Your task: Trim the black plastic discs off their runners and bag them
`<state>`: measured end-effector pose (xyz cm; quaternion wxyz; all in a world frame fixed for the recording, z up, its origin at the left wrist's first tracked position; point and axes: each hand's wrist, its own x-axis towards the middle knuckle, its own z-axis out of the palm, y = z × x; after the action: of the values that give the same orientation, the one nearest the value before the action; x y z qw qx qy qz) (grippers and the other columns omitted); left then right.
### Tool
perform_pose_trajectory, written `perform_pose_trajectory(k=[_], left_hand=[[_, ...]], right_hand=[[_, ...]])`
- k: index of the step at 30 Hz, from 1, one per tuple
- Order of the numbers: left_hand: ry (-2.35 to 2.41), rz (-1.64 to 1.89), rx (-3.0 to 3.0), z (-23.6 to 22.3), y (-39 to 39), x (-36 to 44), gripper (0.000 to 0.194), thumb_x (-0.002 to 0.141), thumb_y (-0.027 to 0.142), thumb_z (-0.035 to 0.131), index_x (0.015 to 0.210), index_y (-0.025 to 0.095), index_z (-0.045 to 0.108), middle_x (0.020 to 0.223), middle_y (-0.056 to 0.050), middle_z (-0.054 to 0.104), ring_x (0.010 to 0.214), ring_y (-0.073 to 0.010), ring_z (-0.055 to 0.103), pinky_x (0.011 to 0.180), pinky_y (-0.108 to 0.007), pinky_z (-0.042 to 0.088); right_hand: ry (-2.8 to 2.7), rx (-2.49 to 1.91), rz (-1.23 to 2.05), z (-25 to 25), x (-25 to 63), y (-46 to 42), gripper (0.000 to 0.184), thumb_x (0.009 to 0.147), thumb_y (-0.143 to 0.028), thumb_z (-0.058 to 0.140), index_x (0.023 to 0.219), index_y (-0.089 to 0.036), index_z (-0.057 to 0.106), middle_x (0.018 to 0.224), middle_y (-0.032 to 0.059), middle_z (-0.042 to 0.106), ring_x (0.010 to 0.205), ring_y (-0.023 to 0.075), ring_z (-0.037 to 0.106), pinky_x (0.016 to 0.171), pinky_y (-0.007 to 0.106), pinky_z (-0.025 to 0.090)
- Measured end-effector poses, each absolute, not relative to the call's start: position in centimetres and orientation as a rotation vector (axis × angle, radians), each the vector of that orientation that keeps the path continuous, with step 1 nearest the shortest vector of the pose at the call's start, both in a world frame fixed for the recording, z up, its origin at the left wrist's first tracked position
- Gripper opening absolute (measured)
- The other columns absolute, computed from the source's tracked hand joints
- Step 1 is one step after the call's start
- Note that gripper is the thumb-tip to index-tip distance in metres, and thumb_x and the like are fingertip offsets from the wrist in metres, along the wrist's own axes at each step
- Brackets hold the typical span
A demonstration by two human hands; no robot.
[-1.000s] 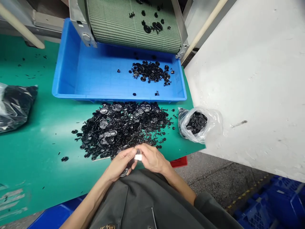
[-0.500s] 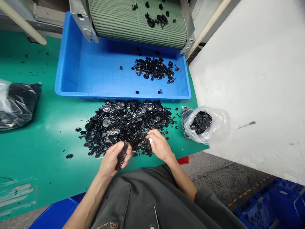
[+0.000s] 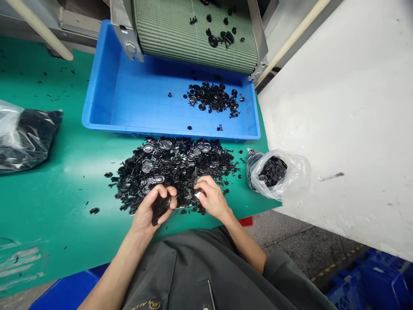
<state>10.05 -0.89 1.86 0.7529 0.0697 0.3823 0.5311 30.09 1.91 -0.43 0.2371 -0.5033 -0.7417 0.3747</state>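
Note:
In my left hand (image 3: 146,211) is a stack of black plastic discs (image 3: 160,207), with the fingers curled round it. My right hand (image 3: 211,198) is pinched at the near right side of the pile, on a black disc (image 3: 195,190) partly covered by the fingers. Something white wraps one of its fingertips. Beyond both hands spreads a heap of black plastic parts (image 3: 174,161), round discs mostly at left and small pronged pieces at right. To the right, a clear plastic bag (image 3: 295,172) stands open with black discs (image 3: 274,170) inside.
A blue tray (image 3: 138,127) holds more black parts under the end of a green conveyor belt (image 3: 180,47), which carries several pieces. A filled plastic bag (image 3: 29,137) lies at left on the green table (image 3: 80,232). A white panel (image 3: 338,129) borders the right side.
The view has shifted slightly. My left hand has turned so the disc stack faces up more. My right hand has moved a little left, and a dark disc now shows at its fingertips.

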Motion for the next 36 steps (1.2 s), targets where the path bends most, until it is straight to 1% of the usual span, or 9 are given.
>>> perform_pose_trajectory(k=[4, 9, 12, 15, 18, 24, 28, 31, 36], left_hand=[[0.889, 0.996, 0.210, 1.6, -0.8, 11.0, 0.032, 0.074, 0.039, 0.080, 0.069, 0.017, 0.057, 0.070, 0.001, 0.055, 0.051, -0.0084, 0.050, 0.026, -0.010, 0.034], [0.979, 0.770, 0.316, 1.4, -0.9, 12.7, 0.034, 0.077, 0.047, 0.077, 0.086, 0.018, 0.063, 0.067, 0.003, 0.054, 0.047, -0.0081, 0.049, 0.029, -0.013, 0.035], [0.971, 0.732, 0.397, 1.3, -0.9, 13.4, 0.034, 0.081, 0.048, 0.072, 0.076, 0.017, 0.059, 0.059, 0.002, 0.055, 0.044, -0.0073, 0.046, 0.032, -0.013, 0.035], [0.995, 0.766, 0.397, 1.4, -0.7, 13.5, 0.032, 0.077, 0.044, 0.077, 0.085, 0.016, 0.063, 0.069, 0.000, 0.061, 0.049, -0.0083, 0.051, 0.033, -0.014, 0.036], [1.013, 0.821, 0.371, 1.6, -0.5, 13.5, 0.038, 0.073, 0.043, 0.080, 0.095, 0.017, 0.065, 0.078, -0.001, 0.063, 0.055, -0.0102, 0.056, 0.032, -0.015, 0.037], [1.017, 0.756, 0.499, 1.6, -0.5, 14.1, 0.038, 0.079, 0.051, 0.072, 0.093, 0.018, 0.061, 0.055, 0.004, 0.060, 0.040, -0.0070, 0.046, 0.034, -0.015, 0.036], [1.034, 0.714, 0.578, 1.6, -0.7, 13.7, 0.036, 0.080, 0.051, 0.071, 0.088, 0.018, 0.059, 0.054, 0.003, 0.061, 0.039, -0.0071, 0.045, 0.035, -0.015, 0.035], [1.042, 0.620, 0.631, 1.7, -1.2, 12.9, 0.036, 0.082, 0.052, 0.068, 0.084, 0.018, 0.058, 0.053, 0.004, 0.061, 0.036, -0.0067, 0.045, 0.034, -0.015, 0.033], [1.081, 0.600, 0.605, 1.5, -3.0, 12.3, 0.041, 0.082, 0.057, 0.066, 0.075, 0.018, 0.054, 0.050, 0.004, 0.060, 0.034, -0.0061, 0.043, 0.033, -0.015, 0.033]], right_hand=[[-1.758, -1.417, 1.119, -0.4, 30.3, 1.9, 0.036, 0.073, -0.003, 0.047, 0.098, -0.020, 0.065, 0.112, 0.0064, 0.060, 0.100, 0.0170, 0.061, 0.084, 0.030, 0.056], [-1.605, -1.339, 1.216, 0.5, 30.1, 1.6, 0.029, 0.080, -0.010, 0.054, 0.104, -0.022, 0.066, 0.114, 0.0057, 0.060, 0.098, 0.0152, 0.063, 0.079, 0.026, 0.058], [-1.615, -1.293, 1.229, 0.9, 30.2, 1.3, 0.021, 0.083, -0.012, 0.056, 0.097, -0.021, 0.069, 0.112, 0.0057, 0.061, 0.095, 0.0148, 0.064, 0.078, 0.026, 0.059], [-1.557, -1.287, 1.248, 1.1, 30.3, 1.1, 0.023, 0.082, -0.011, 0.057, 0.099, -0.021, 0.069, 0.111, 0.0054, 0.061, 0.092, 0.0142, 0.064, 0.077, 0.026, 0.059], [-1.505, -1.283, 1.283, 1.2, 30.4, 0.9, 0.027, 0.078, -0.011, 0.060, 0.101, -0.022, 0.068, 0.109, 0.0047, 0.062, 0.086, 0.0128, 0.064, 0.073, 0.025, 0.059], [-1.445, -1.256, 1.422, 1.4, 30.4, 0.6, 0.024, 0.080, -0.017, 0.062, 0.102, -0.023, 0.070, 0.109, 0.0045, 0.065, 0.086, 0.0137, 0.066, 0.077, 0.027, 0.060], [-1.577, -1.299, 1.341, 1.3, 30.6, 0.1, 0.027, 0.081, -0.015, 0.057, 0.104, -0.021, 0.069, 0.096, 0.0031, 0.064, 0.078, 0.0124, 0.064, 0.066, 0.022, 0.056], [-1.816, -1.275, 1.246, 1.4, 30.6, -0.6, 0.034, 0.082, -0.010, 0.052, 0.110, -0.020, 0.068, 0.088, 0.0025, 0.062, 0.074, 0.0123, 0.060, 0.068, 0.023, 0.053], [-1.885, -1.202, 1.337, 1.5, 30.1, -1.5, 0.028, 0.082, -0.012, 0.052, 0.103, -0.018, 0.070, 0.077, 0.0001, 0.061, 0.067, 0.0113, 0.057, 0.064, 0.021, 0.049]])
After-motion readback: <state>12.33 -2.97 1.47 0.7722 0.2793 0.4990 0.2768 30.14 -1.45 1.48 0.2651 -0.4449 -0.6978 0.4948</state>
